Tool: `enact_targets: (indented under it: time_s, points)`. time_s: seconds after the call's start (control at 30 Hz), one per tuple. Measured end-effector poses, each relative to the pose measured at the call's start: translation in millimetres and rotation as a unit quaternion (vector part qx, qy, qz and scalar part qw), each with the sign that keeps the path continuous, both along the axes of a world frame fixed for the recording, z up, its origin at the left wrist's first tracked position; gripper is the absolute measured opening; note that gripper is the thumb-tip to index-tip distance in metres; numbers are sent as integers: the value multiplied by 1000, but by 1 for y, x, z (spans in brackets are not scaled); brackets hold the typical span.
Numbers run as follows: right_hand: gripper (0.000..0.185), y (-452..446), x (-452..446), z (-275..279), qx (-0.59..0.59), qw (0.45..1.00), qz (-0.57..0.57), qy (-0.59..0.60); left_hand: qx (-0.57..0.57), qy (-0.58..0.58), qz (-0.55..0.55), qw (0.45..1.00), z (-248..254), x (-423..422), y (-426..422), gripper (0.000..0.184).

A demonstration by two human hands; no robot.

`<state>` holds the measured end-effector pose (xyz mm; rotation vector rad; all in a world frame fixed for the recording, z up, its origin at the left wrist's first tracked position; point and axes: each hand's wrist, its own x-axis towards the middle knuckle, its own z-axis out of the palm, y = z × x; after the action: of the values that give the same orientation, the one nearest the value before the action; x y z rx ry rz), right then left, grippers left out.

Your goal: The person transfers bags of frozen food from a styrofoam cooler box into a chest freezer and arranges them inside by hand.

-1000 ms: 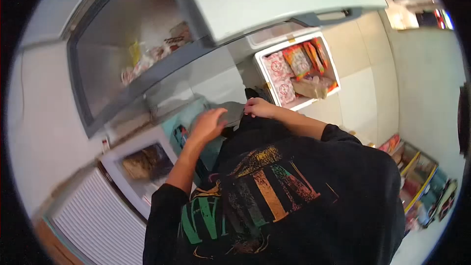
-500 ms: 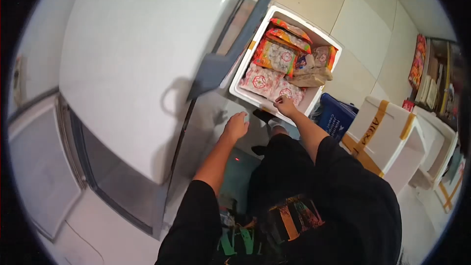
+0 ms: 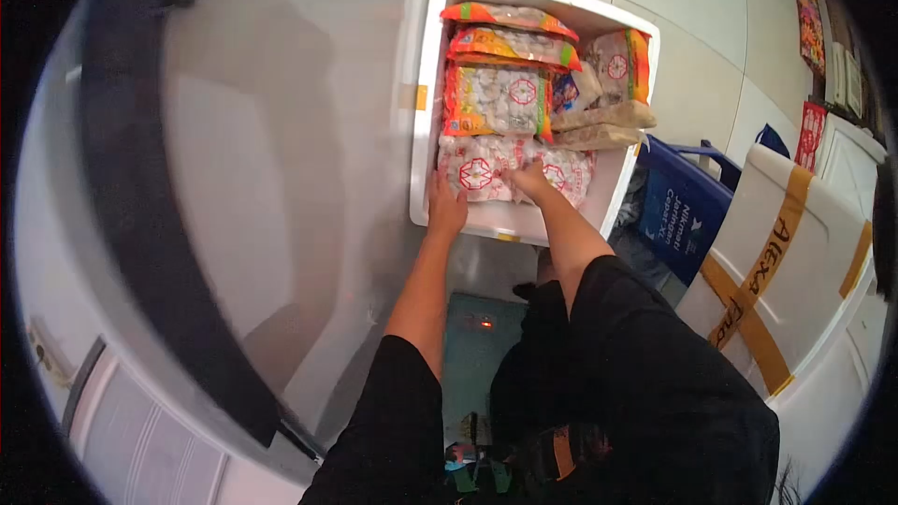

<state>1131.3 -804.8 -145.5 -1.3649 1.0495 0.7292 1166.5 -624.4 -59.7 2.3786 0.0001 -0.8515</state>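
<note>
A white foam box (image 3: 427,131) holds several packs. Orange-edged packs (image 3: 498,98) lie in its upper left, and pink-and-white packs (image 3: 475,168) with red emblems lie along the near side. My left hand (image 3: 447,202) reaches into the box's near left corner, at the left edge of the pink-and-white pack; its fingers are partly hidden. Over the join between the two pink-and-white packs is my right hand (image 3: 530,181), its fingers bent together against the plastic. Beige packs (image 3: 603,126) and another orange-edged pack (image 3: 617,65) fill the right part.
An appliance's large pale door (image 3: 253,159) with a dark edge stands at the left. Right of the box are a blue bag (image 3: 683,210) and a taped white foam box (image 3: 748,262). Beige floor tiles (image 3: 687,9) lie beyond. A teal surface (image 3: 472,346) shows below.
The view has turned from the open appliance towards the foam box, which now appears closer. Both hands have moved forward from near the body into the box, onto the pink-and-white packs.
</note>
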Motion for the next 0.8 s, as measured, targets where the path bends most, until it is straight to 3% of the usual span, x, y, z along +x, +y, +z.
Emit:
enact_targets:
  time_s: [0.1,0.13,0.27,0.33,0.47,0.53,0.63,0.67,0.73,0.8]
  points:
    - [95,-4,7,6,-32,998,52,21,11,-27,10,1000,-30,-3,6,73]
    - [102,0,4,-13,-4,998,64,22,24,37,66,997,-24,4,1,78]
    - [110,6,21,18,28,996,53,72,17,62,81,995,-42,2,7,87]
    - [107,2,5,-12,28,997,36,56,61,71,68,993,-54,3,12,92]
    - [100,-5,-7,0,-23,999,41,15,41,113,82,989,-54,5,4,91]
    - [97,-16,-23,0,6,998,55,-5,-9,122,212,970,-47,0,-4,83]
    - [91,-36,-35,45,56,994,85,27,-64,169,163,970,-35,-9,-13,76]
    - [91,-42,-48,43,83,994,69,34,-186,180,255,932,-30,-21,-22,70]
    - [96,-56,-74,52,118,992,12,35,-221,193,258,921,8,-28,-39,69]
    - [101,-69,-72,105,115,993,-24,19,-257,198,260,909,39,-38,-47,67]
